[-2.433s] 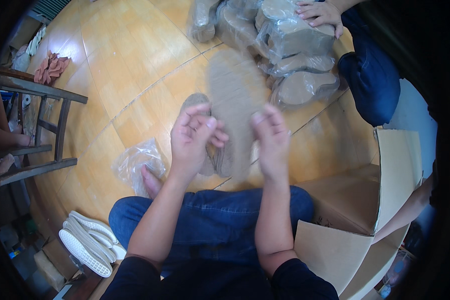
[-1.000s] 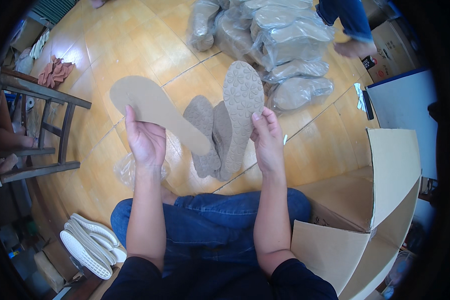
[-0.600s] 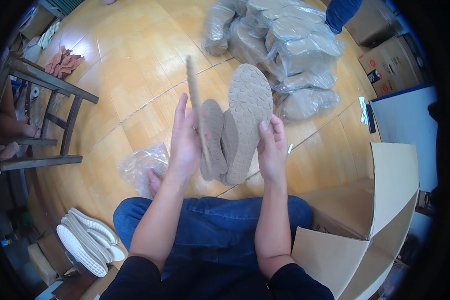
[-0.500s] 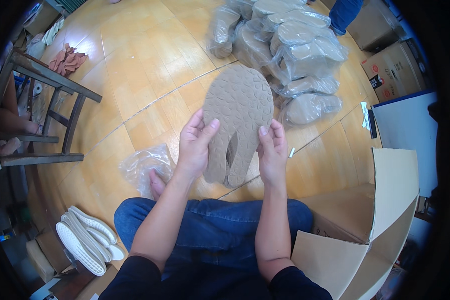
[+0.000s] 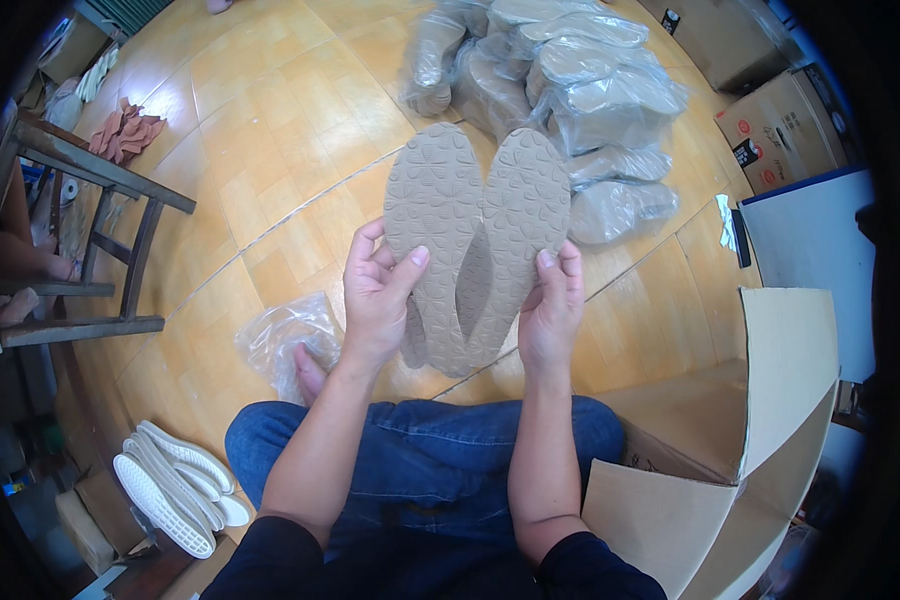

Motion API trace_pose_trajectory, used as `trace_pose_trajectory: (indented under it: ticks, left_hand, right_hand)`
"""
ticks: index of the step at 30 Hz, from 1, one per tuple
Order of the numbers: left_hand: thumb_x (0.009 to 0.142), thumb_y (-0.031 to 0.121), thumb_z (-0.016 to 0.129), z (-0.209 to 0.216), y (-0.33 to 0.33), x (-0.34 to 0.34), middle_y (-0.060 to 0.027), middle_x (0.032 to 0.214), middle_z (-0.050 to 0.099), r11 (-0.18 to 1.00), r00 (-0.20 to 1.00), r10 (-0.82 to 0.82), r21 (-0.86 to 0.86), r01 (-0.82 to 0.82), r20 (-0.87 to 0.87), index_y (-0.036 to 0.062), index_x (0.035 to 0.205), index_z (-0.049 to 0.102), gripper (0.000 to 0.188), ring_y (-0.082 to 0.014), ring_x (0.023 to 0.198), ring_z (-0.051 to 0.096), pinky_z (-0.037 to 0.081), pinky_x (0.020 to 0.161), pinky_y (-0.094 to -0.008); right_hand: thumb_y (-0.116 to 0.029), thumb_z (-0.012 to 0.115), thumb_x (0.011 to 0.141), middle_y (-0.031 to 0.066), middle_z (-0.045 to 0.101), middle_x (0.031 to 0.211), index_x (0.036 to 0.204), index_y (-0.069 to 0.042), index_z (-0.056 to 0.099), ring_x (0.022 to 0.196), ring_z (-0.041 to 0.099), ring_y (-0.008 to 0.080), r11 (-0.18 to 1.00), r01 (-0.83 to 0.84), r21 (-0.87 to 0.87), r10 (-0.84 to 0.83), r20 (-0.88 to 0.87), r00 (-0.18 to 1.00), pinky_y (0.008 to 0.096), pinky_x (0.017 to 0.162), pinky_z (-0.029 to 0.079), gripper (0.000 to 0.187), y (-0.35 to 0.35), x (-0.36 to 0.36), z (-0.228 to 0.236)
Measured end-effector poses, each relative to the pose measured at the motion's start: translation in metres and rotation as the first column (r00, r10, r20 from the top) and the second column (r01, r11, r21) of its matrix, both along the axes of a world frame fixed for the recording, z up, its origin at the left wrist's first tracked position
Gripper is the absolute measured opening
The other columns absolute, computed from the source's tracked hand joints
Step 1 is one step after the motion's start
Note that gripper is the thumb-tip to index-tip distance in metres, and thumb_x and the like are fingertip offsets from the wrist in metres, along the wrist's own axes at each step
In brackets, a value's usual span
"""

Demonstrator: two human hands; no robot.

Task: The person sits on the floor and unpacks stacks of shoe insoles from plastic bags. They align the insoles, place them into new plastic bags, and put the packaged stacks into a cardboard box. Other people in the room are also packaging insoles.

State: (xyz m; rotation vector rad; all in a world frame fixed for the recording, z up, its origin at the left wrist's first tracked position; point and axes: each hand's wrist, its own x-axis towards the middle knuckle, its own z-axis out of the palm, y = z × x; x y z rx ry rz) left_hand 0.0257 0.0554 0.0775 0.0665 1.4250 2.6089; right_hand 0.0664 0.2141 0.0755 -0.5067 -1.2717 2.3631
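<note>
Two beige shoe soles with a patterned tread are held up in front of me, toe ends away from me and heel ends together. My left hand [image 5: 378,295] is closed on the left sole [image 5: 433,195], its thumb on the tread. Gripped the same way by my right hand [image 5: 552,310] is the right sole [image 5: 526,195]. A gap shows between the soles at mid-length. Part of another sole edge [image 5: 414,340] peeks out beneath the left one; how many lie underneath I cannot tell.
Plastic-wrapped soles [image 5: 610,100] are piled on the floor ahead. An open cardboard box [image 5: 690,410] stands at my right. White soles [image 5: 165,490] lie at my left, near a crumpled clear bag [image 5: 280,335]. Beyond is a wooden stool [image 5: 130,245] with another person's leg behind it.
The soles were mostly overlapped; now their toe ends are spread apart side by side. My hands have moved slightly away from each other.
</note>
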Motion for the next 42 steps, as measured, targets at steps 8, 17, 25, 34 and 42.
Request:
trace_pose_trajectory:
  ticks: [8, 17, 25, 34, 42]
  left_hand:
    - [0.091, 0.000, 0.058, -0.002, -0.001, -0.001, -0.0172, 0.113, 0.064, 1.000, 0.999, 0.001, 0.003, -0.002, 0.033, 0.0002, 0.127, 0.038, 0.042, -0.0180, 0.106, 0.061, 0.049, 0.092, -0.0311]
    - [0.091, 0.000, 0.058, -0.002, 0.000, -0.002, -0.0174, 0.112, 0.064, 1.000, 0.999, 0.015, -0.019, -0.014, 0.047, -0.0002, 0.126, 0.039, 0.040, -0.0181, 0.106, 0.061, 0.049, 0.091, -0.0307]
    - [0.084, 0.011, 0.066, -0.080, -0.007, 0.001, -0.0103, 0.099, 0.062, 0.769, 0.925, 0.192, -0.636, 0.066, 0.327, 0.0006, 0.128, 0.042, 0.050, -0.0154, 0.086, 0.062, 0.050, 0.074, -0.0280]
    - [0.082, 0.031, 0.068, -0.122, -0.017, -0.001, -0.0215, 0.125, 0.048, 0.510, 0.845, 0.424, -0.857, 0.075, 0.327, -0.0022, 0.138, 0.032, 0.074, -0.0259, 0.113, 0.050, 0.042, 0.093, -0.0378]
    - [0.081, 0.027, 0.074, -0.133, -0.022, -0.001, -0.0197, 0.121, 0.055, 0.852, 0.823, 0.205, -0.510, 0.116, 0.530, -0.0043, 0.136, 0.027, 0.079, -0.0245, 0.106, 0.059, 0.050, 0.084, -0.0344]
  right_hand:
    - [-0.009, 0.055, 0.094, -0.0059, 0.056, 0.086, 0.113, -0.007, 0.051, 0.069, 0.044, -0.0011, 1.000, -0.015, 0.002, 0.015, -0.022, 1.000, 0.0158, 0.058, 0.033, 0.019, 0.000, 0.000, 0.000]
    - [-0.010, 0.054, 0.094, -0.0058, 0.057, 0.087, 0.110, -0.007, 0.052, 0.070, 0.044, -0.0010, 0.998, -0.007, 0.064, 0.005, 0.021, 1.000, 0.0171, 0.058, 0.033, 0.017, 0.002, 0.001, -0.007]
    - [-0.027, 0.065, 0.086, 0.0177, 0.055, 0.115, 0.131, 0.001, 0.046, 0.101, 0.055, 0.0258, 0.700, -0.341, 0.627, -0.154, 0.599, 0.786, 0.0346, 0.089, 0.044, 0.056, 0.006, 0.009, -0.089]
    - [-0.023, 0.063, 0.086, 0.0282, 0.046, 0.132, 0.138, 0.006, 0.035, 0.123, 0.048, 0.0360, 0.845, -0.303, 0.441, -0.066, 0.648, 0.759, 0.0396, 0.103, 0.038, 0.066, 0.003, 0.000, -0.126]
    - [-0.011, 0.063, 0.084, 0.0258, 0.056, 0.123, 0.139, 0.006, 0.034, 0.105, 0.062, 0.0261, 0.923, -0.330, 0.196, 0.167, 0.568, 0.806, 0.0344, 0.087, 0.050, 0.065, -0.011, -0.004, -0.129]
